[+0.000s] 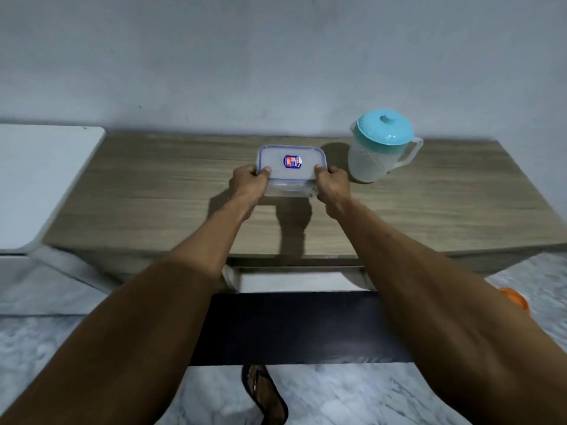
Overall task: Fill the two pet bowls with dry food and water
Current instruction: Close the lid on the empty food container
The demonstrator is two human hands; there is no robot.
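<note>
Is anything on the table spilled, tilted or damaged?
Nothing stands out. The left hand and right hand hold the lidded plastic container level. The pitcher stands upright, lid on. No spill shows on the wooden table.

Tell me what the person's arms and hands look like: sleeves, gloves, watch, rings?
The left arm and right arm are bare, no sleeves in view. The left hand and right hand wear no gloves; no watch, bracelet or ring shows.

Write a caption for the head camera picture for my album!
The left hand and right hand grip a lidded container at a wooden table, beside a teal-lidded pitcher.
</note>
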